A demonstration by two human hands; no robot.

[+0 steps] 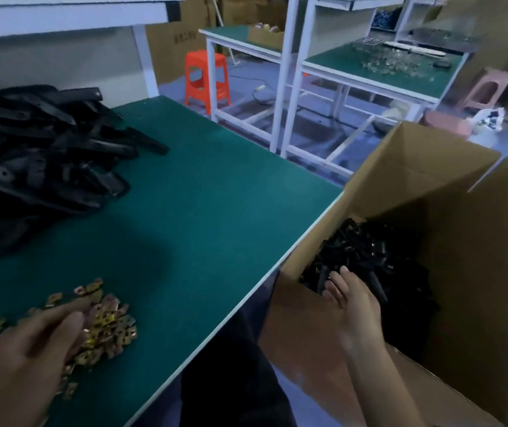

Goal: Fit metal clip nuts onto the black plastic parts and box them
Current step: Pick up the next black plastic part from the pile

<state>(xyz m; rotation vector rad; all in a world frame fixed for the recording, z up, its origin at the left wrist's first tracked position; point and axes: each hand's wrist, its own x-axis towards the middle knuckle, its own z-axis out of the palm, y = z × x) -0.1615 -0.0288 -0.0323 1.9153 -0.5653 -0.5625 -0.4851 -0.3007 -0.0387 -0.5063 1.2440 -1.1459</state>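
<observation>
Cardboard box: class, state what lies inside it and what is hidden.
Inside the cardboard box lies a heap of black plastic parts, with the right hand reaching in over them. The heap hides the box's bottom.

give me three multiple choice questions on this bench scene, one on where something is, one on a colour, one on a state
1. Where does the right hand reach?
A) into the cardboard box
B) into a drawer
C) onto a keyboard

2. What colour is the stool just beyond the far edge of the table?
A) blue
B) orange
C) white

3. What state is the cardboard box in?
A) taped shut
B) open and empty
C) open, holding black plastic parts

Answers:
1 A, its fingers lie over the parts inside the box.
2 B, its seat and legs are bright orange.
3 C, the flaps stand up and a dark heap of parts shows inside.
</observation>
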